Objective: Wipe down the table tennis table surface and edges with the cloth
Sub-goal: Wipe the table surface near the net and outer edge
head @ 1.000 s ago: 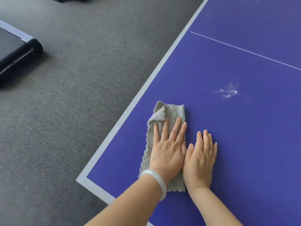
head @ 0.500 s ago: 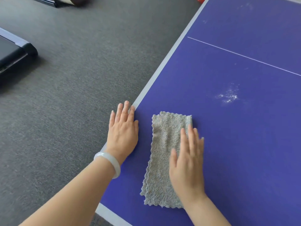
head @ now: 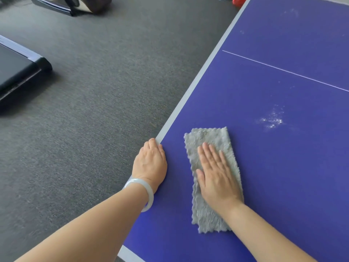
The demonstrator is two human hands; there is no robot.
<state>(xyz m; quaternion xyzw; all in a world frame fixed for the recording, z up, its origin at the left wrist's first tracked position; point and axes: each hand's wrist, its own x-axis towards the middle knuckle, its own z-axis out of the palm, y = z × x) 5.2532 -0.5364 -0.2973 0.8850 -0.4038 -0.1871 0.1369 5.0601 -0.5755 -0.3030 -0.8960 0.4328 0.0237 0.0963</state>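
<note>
The blue table tennis table [head: 283, 167] fills the right side, and its white border [head: 190, 91] runs diagonally along the left edge. A folded grey cloth [head: 209, 137] lies flat on the blue surface near that edge. My right hand [head: 215, 174] presses on the cloth with straight fingers. My left hand [head: 150, 163], with a pale bangle on the wrist, sits at the table's edge left of the cloth, its fingers bent down over the rim. A patch of white dust [head: 272, 120] lies to the right of and beyond the cloth.
A thin white line [head: 283, 71] crosses the table further back, with faint smudges beyond it. Grey carpet [head: 85, 129] lies to the left. On it are a flat black machine [head: 17, 72] at far left, dark equipment [head: 75, 4] at the top and a red item [head: 238, 0].
My left hand left the cloth and went to the table's edge, where its fingers now bend over the rim. My right hand moved onto the cloth, which was unfolded flat.
</note>
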